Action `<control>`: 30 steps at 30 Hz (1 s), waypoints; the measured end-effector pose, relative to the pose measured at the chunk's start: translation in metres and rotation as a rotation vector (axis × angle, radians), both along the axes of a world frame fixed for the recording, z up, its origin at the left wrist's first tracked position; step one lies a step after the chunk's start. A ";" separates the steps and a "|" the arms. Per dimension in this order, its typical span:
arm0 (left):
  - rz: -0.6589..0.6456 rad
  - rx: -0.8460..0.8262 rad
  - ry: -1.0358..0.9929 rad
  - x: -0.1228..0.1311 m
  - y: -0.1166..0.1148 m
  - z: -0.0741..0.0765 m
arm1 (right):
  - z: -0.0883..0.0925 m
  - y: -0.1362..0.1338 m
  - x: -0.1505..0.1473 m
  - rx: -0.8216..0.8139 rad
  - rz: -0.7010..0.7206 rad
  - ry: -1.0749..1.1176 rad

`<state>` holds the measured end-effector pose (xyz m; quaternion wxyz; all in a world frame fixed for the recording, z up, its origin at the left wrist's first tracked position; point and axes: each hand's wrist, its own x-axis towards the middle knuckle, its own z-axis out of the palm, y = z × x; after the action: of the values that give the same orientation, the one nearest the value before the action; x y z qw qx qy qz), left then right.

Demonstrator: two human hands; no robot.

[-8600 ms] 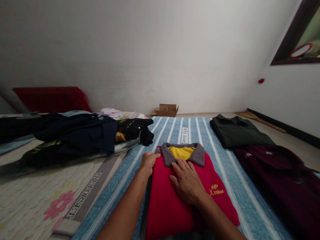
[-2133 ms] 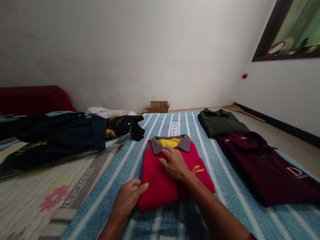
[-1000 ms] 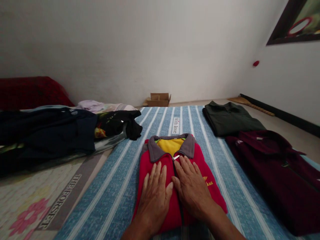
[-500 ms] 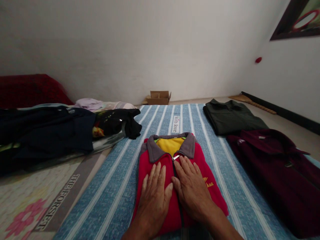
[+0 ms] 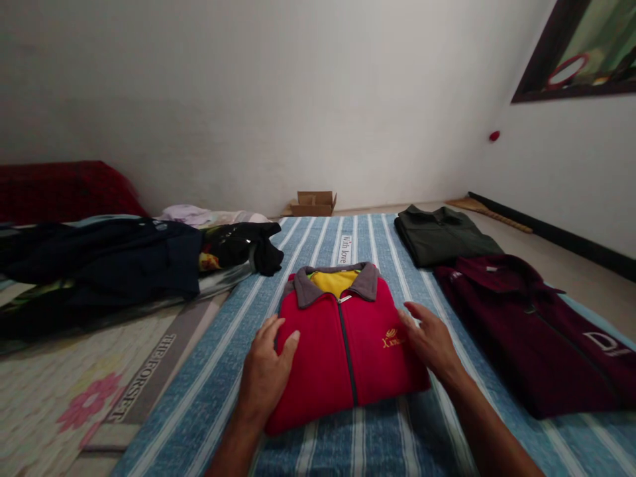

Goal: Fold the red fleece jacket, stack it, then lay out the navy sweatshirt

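A folded red zip jacket point(image 5: 342, 344) with a grey collar and yellow lining lies on the blue striped mat point(image 5: 358, 245) in front of me. My left hand point(image 5: 265, 371) rests at the jacket's left edge, fingers spread and open. On the jacket's right edge sits my right hand point(image 5: 430, 341), also open, fingers loosely apart. Neither hand grips the cloth.
A folded maroon jacket point(image 5: 527, 324) and a folded dark green shirt point(image 5: 442, 235) lie to the right on the mat. A heap of dark clothes point(image 5: 129, 265) sits at the left, with a red cushion point(image 5: 64, 189) behind. A small cardboard box point(image 5: 313, 202) stands by the wall.
Both hands have slid apart from the middle of the red jacket's front to its left and right edges. The whole zip front now shows.
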<state>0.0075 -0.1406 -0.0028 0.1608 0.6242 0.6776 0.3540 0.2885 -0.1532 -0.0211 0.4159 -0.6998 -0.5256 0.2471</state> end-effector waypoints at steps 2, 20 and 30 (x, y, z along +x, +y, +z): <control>0.088 -0.122 -0.154 -0.009 0.006 0.001 | -0.006 0.003 0.013 -0.137 0.006 0.166; -0.044 -0.658 -0.845 -0.029 0.032 0.004 | -0.009 0.020 0.001 -0.513 0.172 0.759; -0.116 -0.676 -0.906 -0.030 0.040 0.001 | -0.021 0.028 -0.004 -0.488 0.099 0.757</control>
<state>-0.0229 -0.1009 -0.0014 0.6456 0.3599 0.5811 0.3405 0.2850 -0.1249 -0.0420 0.3894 -0.6118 -0.2958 0.6218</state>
